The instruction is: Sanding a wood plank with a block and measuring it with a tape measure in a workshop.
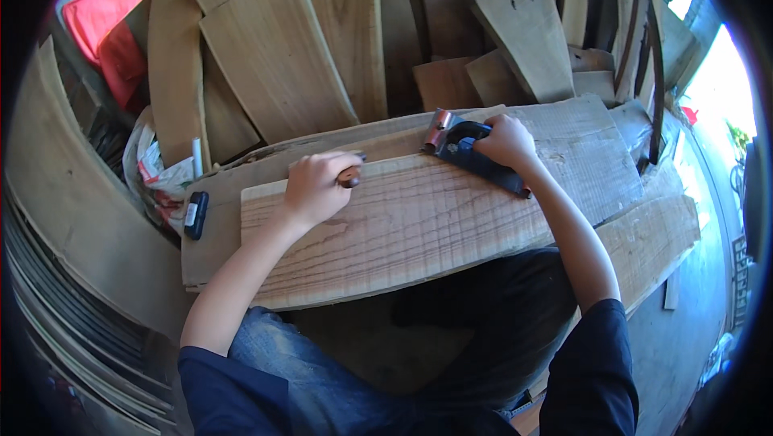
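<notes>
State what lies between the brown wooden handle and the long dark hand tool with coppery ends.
Only bare wood shows in the head view: the pale grained board and brown plank behind.

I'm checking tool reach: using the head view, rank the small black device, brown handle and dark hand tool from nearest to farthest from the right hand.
1. Dark hand tool, held in the right hand.
2. Brown handle, to the left, in the left hand.
3. Small black device, farther left, past that hand.
</notes>
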`<state>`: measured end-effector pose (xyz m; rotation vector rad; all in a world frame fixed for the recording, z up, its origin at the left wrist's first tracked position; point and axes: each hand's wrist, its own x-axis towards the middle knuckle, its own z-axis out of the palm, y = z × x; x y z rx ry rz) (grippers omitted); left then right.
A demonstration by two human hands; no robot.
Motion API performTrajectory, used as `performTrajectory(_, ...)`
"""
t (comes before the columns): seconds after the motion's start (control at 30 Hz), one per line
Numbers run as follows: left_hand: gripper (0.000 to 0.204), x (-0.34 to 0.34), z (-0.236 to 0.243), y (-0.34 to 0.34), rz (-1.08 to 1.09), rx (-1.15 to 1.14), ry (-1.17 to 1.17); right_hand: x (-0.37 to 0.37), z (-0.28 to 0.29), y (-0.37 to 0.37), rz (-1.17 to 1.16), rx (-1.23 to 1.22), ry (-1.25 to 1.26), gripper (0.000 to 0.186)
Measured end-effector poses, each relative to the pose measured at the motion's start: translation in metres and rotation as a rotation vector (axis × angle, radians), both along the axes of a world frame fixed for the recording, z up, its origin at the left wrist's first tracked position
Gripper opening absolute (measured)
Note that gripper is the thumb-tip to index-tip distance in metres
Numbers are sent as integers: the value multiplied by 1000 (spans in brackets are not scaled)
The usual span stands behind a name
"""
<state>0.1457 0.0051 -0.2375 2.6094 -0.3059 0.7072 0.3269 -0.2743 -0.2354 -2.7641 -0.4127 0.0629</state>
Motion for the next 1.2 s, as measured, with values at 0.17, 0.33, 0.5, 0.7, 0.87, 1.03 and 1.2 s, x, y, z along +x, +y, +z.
performTrajectory(0.17,25,-17,-9,-54,-205,109,225,-11,4,-8,28,51,21,33)
performTrajectory(0.33,20,-39,16,-101,-609,-46,339,2,-13,12,72,79,-24,33)
performTrajectory(0.5,10,-21,17,-86,-328,-366,796,5,-14,-8,35,87,-17,33)
performTrajectory(0.7,10,5,8,3,-10,-99,64,0,-12,-1,55,127,4,36)
performTrajectory(0.87,24,1,5,-11,-179,183,257,1,-12,-3,60,120,15,36)
performTrajectory(1.03,22,-17,19,-72,-381,143,267,2,-11,-6,65,99,9,36)
performTrajectory(1.2,15,-29,29,-82,-574,-258,822,3,-13,-3,68,145,-39,30)
